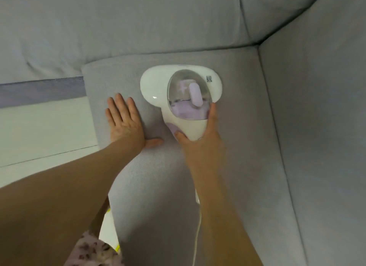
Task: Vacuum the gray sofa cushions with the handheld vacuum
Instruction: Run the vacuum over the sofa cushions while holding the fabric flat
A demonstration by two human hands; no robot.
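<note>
A white handheld vacuum (158, 87) with a clear dust cup and lilac insert lies flat on the gray seat cushion (237, 147), its wide head pointing at the backrest. My right hand (200, 145) grips the vacuum's handle, thumb on the left side and index finger stretched along the right edge of the cup. My left hand (124, 123) presses flat on the cushion just left of the vacuum, fingers straight and spread. A white cord (197, 236) trails from the handle down past my right forearm.
Gray back cushions (138, 24) rise behind the seat and a gray armrest (320, 127) closes the right side. The cushion's left edge drops to a pale floor (39, 131). A purple-gray band (39, 91) runs under the left back cushion.
</note>
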